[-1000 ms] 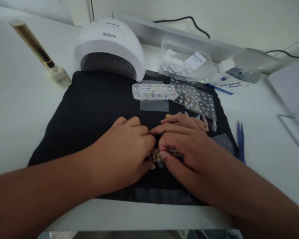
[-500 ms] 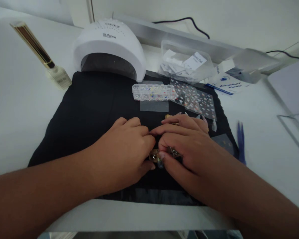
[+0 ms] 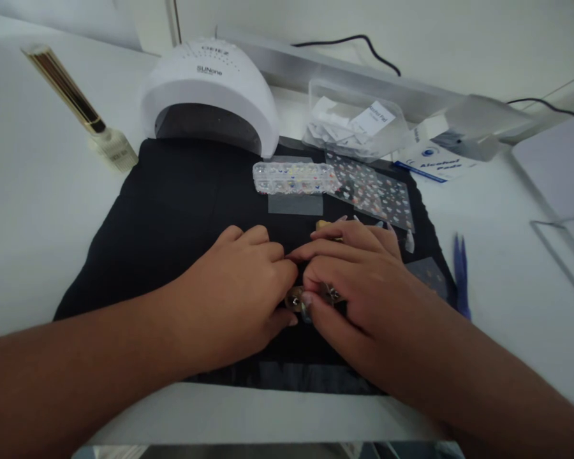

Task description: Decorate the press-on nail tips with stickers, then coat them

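Observation:
My left hand point(image 3: 242, 287) is closed, thumb and forefinger holding the left end of a small gold-toned nail display stand point(image 3: 293, 298) with round metal spots. My right hand point(image 3: 358, 274) pinches a small, glossy, dark-tipped false nail point(image 3: 306, 312) against the stand between thumb and forefinger; its other fingers stretch out over the mat. Much of the stand is hidden under both hands. Just beyond the right fingers, partly covered, are a yellowish piece point(image 3: 322, 225) and several pale false nails, one of them a clear-looking nail point(image 3: 410, 241) at the right.
A black mat point(image 3: 172, 191) lies under the hands. Behind are a white nail lamp point(image 3: 210, 76), a clear rhinestone case point(image 3: 294, 178), sticker sheets point(image 3: 392, 197) and a box of alcohol pads point(image 3: 433, 159). Blue tweezers point(image 3: 461, 274) lie right; a brush-filled holder point(image 3: 115, 148) is left.
Both hands keep their places and grips. The right thumb and forefinger shift very slightly to the left on the false nail; the view moves a little.

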The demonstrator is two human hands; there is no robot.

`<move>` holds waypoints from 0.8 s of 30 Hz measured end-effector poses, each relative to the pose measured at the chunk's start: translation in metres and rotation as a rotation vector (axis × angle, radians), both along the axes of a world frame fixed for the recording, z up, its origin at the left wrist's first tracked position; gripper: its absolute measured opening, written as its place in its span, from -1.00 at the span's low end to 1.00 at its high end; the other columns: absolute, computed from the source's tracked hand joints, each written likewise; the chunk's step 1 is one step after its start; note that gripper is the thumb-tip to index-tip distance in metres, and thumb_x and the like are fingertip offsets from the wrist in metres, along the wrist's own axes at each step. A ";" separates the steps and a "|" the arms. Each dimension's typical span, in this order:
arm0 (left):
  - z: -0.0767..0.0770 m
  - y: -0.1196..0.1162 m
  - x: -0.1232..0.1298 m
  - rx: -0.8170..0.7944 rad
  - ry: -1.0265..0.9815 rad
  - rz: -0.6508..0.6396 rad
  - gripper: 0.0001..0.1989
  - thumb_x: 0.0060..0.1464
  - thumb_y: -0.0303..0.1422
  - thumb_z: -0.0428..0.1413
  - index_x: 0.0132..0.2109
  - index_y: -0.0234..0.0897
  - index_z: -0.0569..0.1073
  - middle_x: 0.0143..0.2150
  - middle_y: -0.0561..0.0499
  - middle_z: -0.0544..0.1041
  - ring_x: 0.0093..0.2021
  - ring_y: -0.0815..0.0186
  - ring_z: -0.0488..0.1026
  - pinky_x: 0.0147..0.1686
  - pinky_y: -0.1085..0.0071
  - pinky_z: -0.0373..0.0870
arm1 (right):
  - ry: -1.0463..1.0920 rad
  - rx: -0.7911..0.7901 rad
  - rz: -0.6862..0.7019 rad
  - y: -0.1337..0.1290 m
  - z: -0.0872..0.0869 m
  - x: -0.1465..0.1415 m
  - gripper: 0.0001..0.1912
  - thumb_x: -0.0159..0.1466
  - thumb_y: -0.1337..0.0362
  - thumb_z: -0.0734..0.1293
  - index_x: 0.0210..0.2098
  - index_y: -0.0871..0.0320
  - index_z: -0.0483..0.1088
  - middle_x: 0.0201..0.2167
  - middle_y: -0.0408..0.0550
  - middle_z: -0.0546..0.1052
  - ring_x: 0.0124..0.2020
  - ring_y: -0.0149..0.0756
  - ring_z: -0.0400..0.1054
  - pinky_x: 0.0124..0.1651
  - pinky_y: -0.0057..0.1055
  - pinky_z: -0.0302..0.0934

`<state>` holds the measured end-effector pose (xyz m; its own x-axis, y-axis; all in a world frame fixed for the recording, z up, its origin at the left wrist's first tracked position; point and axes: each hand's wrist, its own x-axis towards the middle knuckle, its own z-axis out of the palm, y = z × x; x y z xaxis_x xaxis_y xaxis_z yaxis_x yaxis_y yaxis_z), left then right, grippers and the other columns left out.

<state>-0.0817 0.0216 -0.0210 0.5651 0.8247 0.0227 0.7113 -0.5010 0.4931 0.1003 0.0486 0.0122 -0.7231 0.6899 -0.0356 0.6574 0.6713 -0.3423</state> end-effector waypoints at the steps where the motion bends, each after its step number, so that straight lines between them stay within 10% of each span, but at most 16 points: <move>1: 0.000 0.000 0.000 -0.002 0.002 0.000 -0.89 0.21 -0.35 0.19 -0.26 -0.30 0.56 -0.27 -0.07 0.58 -0.16 0.00 0.40 -0.22 0.04 0.26 | 0.000 0.002 -0.003 0.000 0.000 0.000 -0.72 0.30 0.39 0.18 -0.45 0.10 0.46 -0.29 0.01 0.64 0.07 0.07 0.36 0.20 0.23 0.09; 24: 0.000 0.000 0.001 0.010 -0.010 0.011 -0.87 0.21 -0.39 0.15 -0.33 -0.28 0.50 -0.30 -0.06 0.57 -0.19 0.02 0.40 -0.24 0.07 0.23 | -0.032 0.121 0.004 -0.004 0.000 -0.003 -0.75 0.27 0.31 0.22 -0.52 0.13 0.40 -0.26 0.13 0.65 0.08 0.20 0.39 0.22 0.37 0.15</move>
